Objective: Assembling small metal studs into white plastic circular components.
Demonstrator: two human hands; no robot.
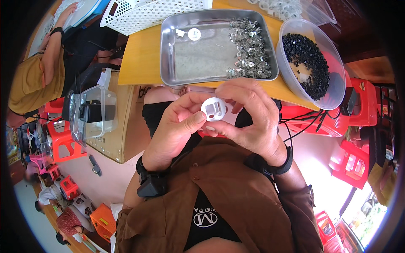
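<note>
A white round plastic part [213, 109] with a slotted, raised middle is held up in front of my chest, just short of the metal tray. My left hand [179, 124] pinches its left edge between thumb and fingers. From the other side my right hand [255, 118] curls round the part, thumb beneath and fingers above; the exact contact of its fingertips is partly hidden. In the steel tray [202, 80], a similar white round part [194, 34] lies at the left, beside a small white piece [180, 32]. Many small metal pieces [251, 50] are heaped at the tray's right.
A clear tub [333, 67] of small black pieces stands right of the tray on the yellow table [139, 55]. Behind is a white perforated basket [156, 19]. At left, a clear container [95, 130] rests on a cardboard box [126, 139]. Another person sits far left.
</note>
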